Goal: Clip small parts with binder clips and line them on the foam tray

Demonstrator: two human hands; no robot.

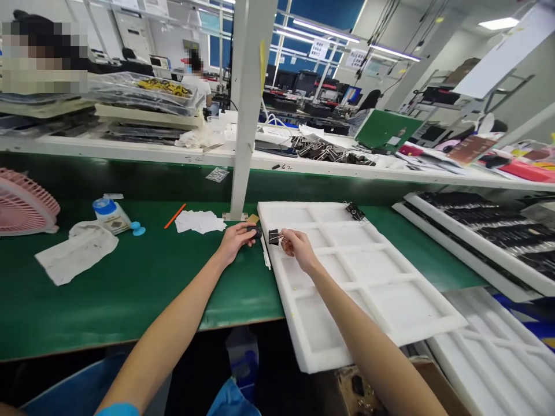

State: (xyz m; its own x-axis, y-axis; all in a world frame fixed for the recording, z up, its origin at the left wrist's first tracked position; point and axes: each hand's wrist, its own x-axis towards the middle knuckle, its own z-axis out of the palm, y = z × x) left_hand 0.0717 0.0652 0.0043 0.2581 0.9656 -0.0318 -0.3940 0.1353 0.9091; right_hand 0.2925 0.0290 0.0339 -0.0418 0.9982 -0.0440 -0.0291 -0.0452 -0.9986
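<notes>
My left hand [236, 240] is closed around a small black object [255, 231], whose kind I cannot make out. Close to it, my right hand [297, 247] pinches the wire handles of a black binder clip [273, 237]. The clip and the black object are a short gap apart. Under my right hand lies a white foam tray [373, 254] with several compartments, and more black binder clips [355, 211] sit at its far edge. A white pen-like stick [266, 254] lies along the tray's left side.
The green table [165, 294] carries a bottle [110, 215], a white cloth [78, 251], white papers [199, 221], an orange stick [175, 215] and a pink fan [26, 202]. A white post [243, 115] rises behind my hands. Many clips [321, 149] lie on the shelf; filled trays [485, 248] stand right.
</notes>
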